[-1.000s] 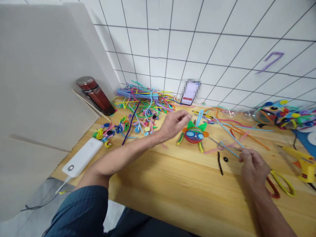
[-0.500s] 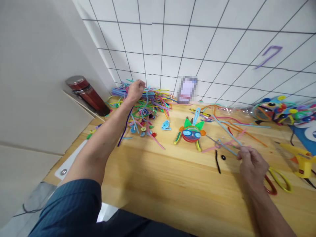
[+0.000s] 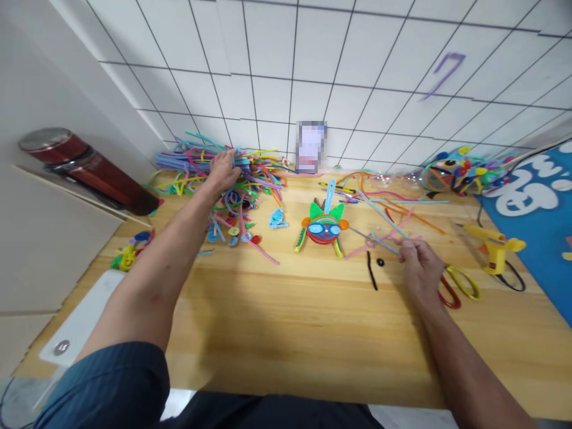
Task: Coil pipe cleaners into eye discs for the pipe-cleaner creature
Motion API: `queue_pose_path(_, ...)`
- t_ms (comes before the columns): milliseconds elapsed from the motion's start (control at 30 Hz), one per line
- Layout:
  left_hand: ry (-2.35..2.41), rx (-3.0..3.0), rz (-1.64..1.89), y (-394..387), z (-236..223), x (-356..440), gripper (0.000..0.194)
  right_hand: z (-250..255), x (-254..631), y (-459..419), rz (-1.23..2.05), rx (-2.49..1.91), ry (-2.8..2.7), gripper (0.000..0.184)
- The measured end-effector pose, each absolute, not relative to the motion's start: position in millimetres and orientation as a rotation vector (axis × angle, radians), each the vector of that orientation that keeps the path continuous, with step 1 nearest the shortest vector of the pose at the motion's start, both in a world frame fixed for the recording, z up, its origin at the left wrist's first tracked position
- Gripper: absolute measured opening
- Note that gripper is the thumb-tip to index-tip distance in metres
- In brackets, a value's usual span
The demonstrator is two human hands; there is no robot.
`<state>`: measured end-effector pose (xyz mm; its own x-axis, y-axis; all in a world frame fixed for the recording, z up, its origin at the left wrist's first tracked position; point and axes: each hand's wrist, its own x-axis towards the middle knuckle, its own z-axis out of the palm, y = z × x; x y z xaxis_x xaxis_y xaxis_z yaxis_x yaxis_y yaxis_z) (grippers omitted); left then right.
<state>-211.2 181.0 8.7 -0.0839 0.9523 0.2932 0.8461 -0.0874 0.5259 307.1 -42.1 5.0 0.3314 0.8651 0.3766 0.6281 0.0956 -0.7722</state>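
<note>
Left hand point(image 3: 223, 171): on the stem bundle point(image 3: 176, 161); grip cannot be told. Right hand point(image 3: 420, 265): fingers closed, apparently pinching a blue stem point(image 3: 383, 213). Figure point(image 3: 324, 231), green-eared: on table point(image 3: 290, 333), between the hands. Scissors point(image 3: 477, 288): beside right wrist. Phone point(image 3: 311, 146): at wall point(image 3: 268, 53).

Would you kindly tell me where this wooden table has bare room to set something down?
Bare wood spreads in front of the green-eared figure, between the left forearm and right forearm. Another patch lies between the right forearm and glue gun. Pipe cleaners crowd the wall side, around the left hand.
</note>
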Motion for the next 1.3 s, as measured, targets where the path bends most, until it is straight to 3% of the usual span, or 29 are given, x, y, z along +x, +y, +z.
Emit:
queue_pose_path(200,2.016,1.974,1.022,171,0,-209,0.048,6,306,-42,0.291,-1.577,-1.412,0.029)
queue_pose_path(333,2.055,1.949,1.075,167,-2,-206,0.048,8,305,-43,0.276,-1.592,-1.406,0.029)
queue_pose_path(700,2.19,2.05,0.847,151,2,-189,0.08,5,302,-40,0.276,-1.664,-1.381,0.026)
queue_pose_path(833,2.223,2.049,0.832,147,2,-188,0.065,9,298,-40,0.28,-1.72,-1.374,0.025)
queue_pose_path(1300,2.213,2.103,0.916,143,-4,-180,0.055,15,288,-40,0.261,-1.809,-1.392,0.023)
